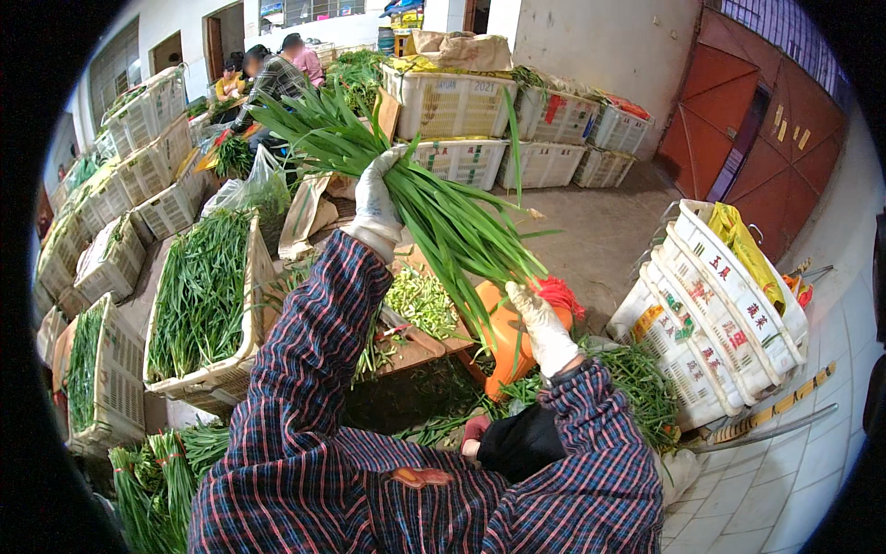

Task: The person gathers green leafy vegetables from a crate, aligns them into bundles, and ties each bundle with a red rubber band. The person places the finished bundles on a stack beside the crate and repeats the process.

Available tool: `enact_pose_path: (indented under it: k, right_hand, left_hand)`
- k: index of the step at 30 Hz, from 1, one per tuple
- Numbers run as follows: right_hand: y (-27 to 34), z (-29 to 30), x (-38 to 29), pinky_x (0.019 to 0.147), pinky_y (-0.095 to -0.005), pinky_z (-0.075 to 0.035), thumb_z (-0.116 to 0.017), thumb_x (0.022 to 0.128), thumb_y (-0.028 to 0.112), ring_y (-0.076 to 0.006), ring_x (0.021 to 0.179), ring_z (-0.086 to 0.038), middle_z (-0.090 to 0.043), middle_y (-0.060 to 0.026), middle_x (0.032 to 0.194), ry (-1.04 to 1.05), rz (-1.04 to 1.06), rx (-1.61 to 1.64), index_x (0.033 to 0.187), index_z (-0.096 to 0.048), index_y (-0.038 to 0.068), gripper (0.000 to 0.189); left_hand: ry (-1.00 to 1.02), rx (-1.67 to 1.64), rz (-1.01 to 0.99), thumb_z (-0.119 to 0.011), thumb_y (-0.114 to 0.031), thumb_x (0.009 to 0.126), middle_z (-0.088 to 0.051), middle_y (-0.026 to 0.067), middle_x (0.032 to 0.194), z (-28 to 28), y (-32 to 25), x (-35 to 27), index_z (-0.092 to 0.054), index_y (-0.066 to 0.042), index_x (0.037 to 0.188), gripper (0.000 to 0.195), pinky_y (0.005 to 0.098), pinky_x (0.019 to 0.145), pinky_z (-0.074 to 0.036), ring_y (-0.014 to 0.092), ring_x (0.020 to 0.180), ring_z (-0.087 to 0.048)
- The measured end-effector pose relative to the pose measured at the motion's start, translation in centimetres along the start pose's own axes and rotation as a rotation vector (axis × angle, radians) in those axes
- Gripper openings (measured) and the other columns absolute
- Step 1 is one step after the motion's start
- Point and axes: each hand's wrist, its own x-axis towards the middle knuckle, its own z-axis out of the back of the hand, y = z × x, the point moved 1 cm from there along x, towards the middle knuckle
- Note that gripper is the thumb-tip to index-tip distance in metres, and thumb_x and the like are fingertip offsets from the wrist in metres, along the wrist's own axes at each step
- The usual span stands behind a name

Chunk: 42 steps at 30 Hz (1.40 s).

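My left hand (378,201), in a white glove, is closed around a bundle of long flat green leaves, likely garlic chives (443,221), held up before me. The leafy ends fan out to the upper left; the other ends run down to the right. At those lower ends is my right hand (542,322), also gloved, its fingertips near the tips; whether it pinches any is not clear. Below the bundle, pale cut stem pieces (421,301) lie on a wooden board (408,353) beside a knife (413,334). Red ties (559,296) rest on an orange plastic stool (516,346).
A crate of greens (242,332) stands left of the board, with tied bundles (166,478) at lower left. Nested white crates (713,318) lean at right, near loose greens (637,388). More crates (450,104) are stacked behind; several people (277,76) sit at upper left.
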Motion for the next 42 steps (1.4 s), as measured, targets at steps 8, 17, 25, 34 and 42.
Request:
enact_pose_path:
  k: [8,17,25,34,42]
  right_hand:
    - [-0.6,-2.8,2.0,0.084,-0.0304,-0.049,-0.065,0.090,0.014,-0.0124,0.099,-0.060,-0.065,-0.0027,0.112,0.056,-0.017,0.517,0.118,-0.059,0.006,0.029]
    - [-0.6,-1.0,1.0,0.088,-0.0356,-0.049,-0.055,0.096,0.025,-0.0150,0.096,-0.057,-0.061,-0.0010,0.092,0.122,0.027,0.508,0.094,-0.062,0.007,0.019]
    - [-1.2,12.4,-3.5,0.091,-0.0342,-0.047,-0.055,0.094,0.036,-0.0197,0.112,-0.057,-0.059,-0.0173,0.121,0.047,-0.422,-0.623,0.108,-0.059,-0.001,0.040]
    - [-2.4,2.5,1.1,0.091,-0.0355,-0.047,-0.061,0.091,0.039,-0.0205,0.114,-0.055,-0.051,-0.0075,0.133,0.394,-0.050,0.158,0.140,-0.039,0.010,0.061]
    - [-2.4,1.7,-2.1,0.076,-0.0367,-0.052,-0.056,0.095,0.033,-0.0231,0.094,-0.061,-0.061,-0.0096,0.108,0.464,-0.268,0.294,0.115,-0.053,0.007,0.033]
  left_hand:
    - [-0.021,-0.030,0.018,-0.061,-0.013,0.085,-0.067,0.0075,0.084,-0.3,-1.0,-0.7,-0.065,-0.003,0.094,0.014,0.0351,0.070,-0.054,0.022,0.073,-0.063]
    - [-0.063,0.015,-0.062,-0.065,-0.022,0.081,-0.066,0.0094,0.076,1.1,-0.7,0.7,-0.064,-0.005,0.088,0.018,0.0384,0.064,-0.055,0.025,0.064,-0.064]
    - [-0.098,-0.052,-0.019,-0.066,-0.020,0.080,-0.066,0.0091,0.073,2.1,-2.0,0.7,-0.064,-0.007,0.081,0.013,0.0389,0.065,-0.055,0.026,0.062,-0.063]
    - [-0.064,-0.069,0.059,-0.063,-0.022,0.082,-0.065,0.0072,0.073,0.2,-0.4,-0.2,-0.062,-0.008,0.081,0.014,0.0402,0.065,-0.054,0.026,0.064,-0.062]
    - [0.004,-0.090,0.019,-0.062,-0.029,0.083,-0.069,0.0114,0.079,1.9,-3.5,0.3,-0.065,-0.005,0.084,0.024,0.0402,0.069,-0.056,0.027,0.067,-0.066]
